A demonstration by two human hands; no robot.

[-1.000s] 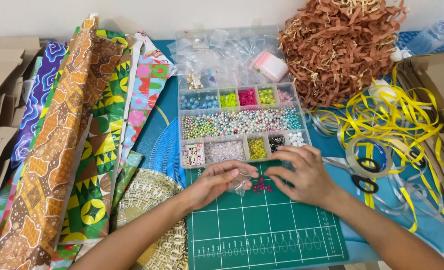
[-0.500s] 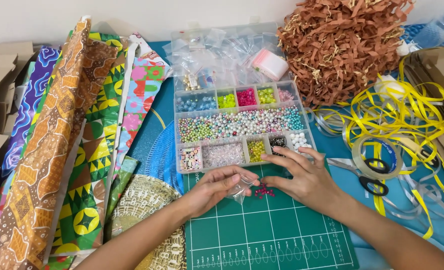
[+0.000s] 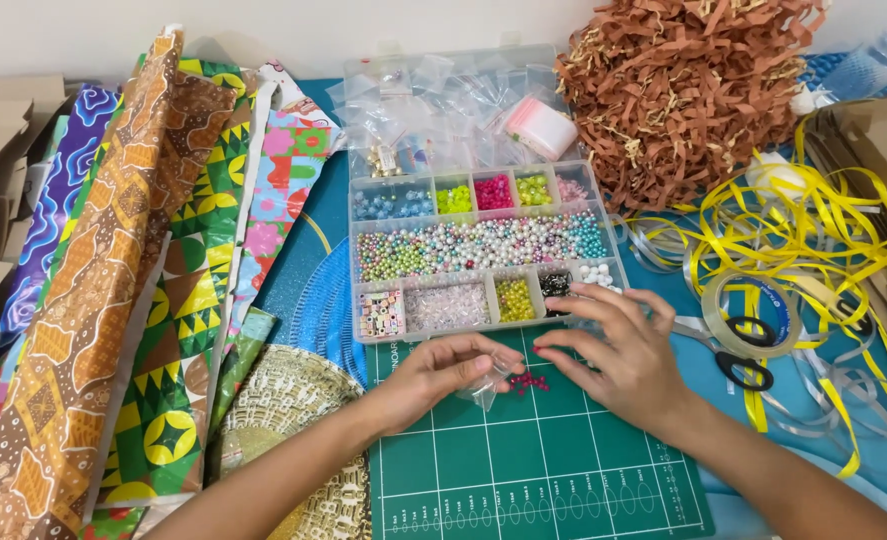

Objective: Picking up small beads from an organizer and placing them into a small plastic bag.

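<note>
1. Cutting mat (image 3: pixel 563 470), green with a white grid, lies at the near edge of the table; both hands work over its far end.
2. Bead box (image 3: pixel 483 250), clear plastic with many compartments, sits just beyond the mat, its lid open and filled with small clear bags.
3. Patterned paper rolls (image 3: pixel 113 300) lie along the left side; a woven gold placemat (image 3: pixel 283 400) rests beside the mat.
4. Shredded brown paper (image 3: pixel 683 90) is heaped at the far right, with yellow ribbon (image 3: pixel 813 220), a tape roll (image 3: pixel 748 315) and scissors (image 3: pixel 733 360) in front of it.
5. Left hand (image 3: pixel 433 375) rests on the mat, thumb and fingertips pinched on a small clear bag (image 3: pixel 485 392).
6. Right hand (image 3: pixel 613 350) lies with fingers loosely spread, fingertips touching the near edge of the bead box; it grips nothing.
7. Dark pink beads (image 3: pixel 529 381) lie in a small cluster on the mat between the two hands, just beside the bag and under the right hand's lowest finger.
</note>
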